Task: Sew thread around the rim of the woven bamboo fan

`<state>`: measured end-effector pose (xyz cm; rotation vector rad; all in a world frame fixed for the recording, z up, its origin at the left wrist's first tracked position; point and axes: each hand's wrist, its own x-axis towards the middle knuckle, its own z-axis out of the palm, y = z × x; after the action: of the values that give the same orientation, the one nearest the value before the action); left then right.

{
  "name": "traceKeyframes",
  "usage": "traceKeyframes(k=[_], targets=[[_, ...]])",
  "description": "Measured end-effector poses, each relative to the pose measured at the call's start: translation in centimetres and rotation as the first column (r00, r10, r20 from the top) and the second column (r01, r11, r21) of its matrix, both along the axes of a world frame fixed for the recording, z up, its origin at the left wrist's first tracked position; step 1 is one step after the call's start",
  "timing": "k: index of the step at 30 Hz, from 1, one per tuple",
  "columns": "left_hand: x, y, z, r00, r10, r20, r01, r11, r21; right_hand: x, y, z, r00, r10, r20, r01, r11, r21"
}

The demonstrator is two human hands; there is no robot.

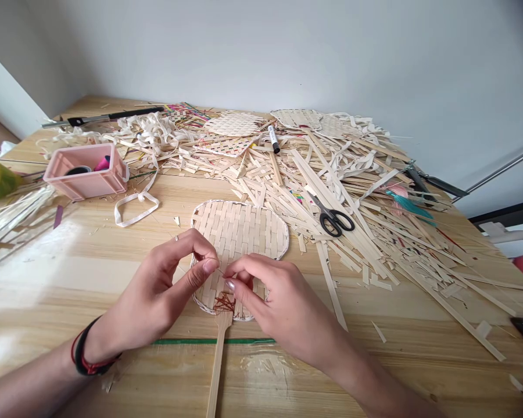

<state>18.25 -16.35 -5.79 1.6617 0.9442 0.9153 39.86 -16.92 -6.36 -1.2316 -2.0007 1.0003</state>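
Observation:
A woven fan of pale strips lies on the table with its wooden handle toward me. Dark red thread criss-crosses where the handle meets the weave. Above the lower half of the fan, my left hand pinches thumb against index finger, and a thin thread seems to run from that pinch. Close to its right, my right hand is pinched too, at the same fine thread. The fingertips of the two hands are a small gap apart. Both hands partly cover the fan.
Black-handled scissors lie on scattered strips at the right. A pink basket holding a magenta spool stands at the left, near a looped white ribbon. A marker and other woven pieces lie behind. A green strip crosses under the handle.

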Motion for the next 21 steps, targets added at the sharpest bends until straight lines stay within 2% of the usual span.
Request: traceKeyframes(k=[4,8,14,21], targets=[[0.07,0.04,0.04,1.000,0.005,0.008,-0.005,0.998,0.066,0.09,0.09,0.02,0.999,-0.038,-0.003,0.038,0.999,0.024],[0.09,0.06,0.06,1.000,-0.001,0.013,0.000,0.998,0.068,0.19,0.11,0.29,0.997,-0.079,-0.021,0.079,0.996,0.030],[0.07,-0.21,-0.05,0.997,-0.012,0.073,0.013,1.000,-0.010,0.20,0.10,0.50,0.996,-0.091,-0.026,0.092,0.995,0.035],[0.07,-0.31,0.12,0.999,-0.011,0.053,0.015,0.996,-0.084,0.18,0.07,0.45,0.997,-0.073,-0.010,0.074,0.996,0.040]])
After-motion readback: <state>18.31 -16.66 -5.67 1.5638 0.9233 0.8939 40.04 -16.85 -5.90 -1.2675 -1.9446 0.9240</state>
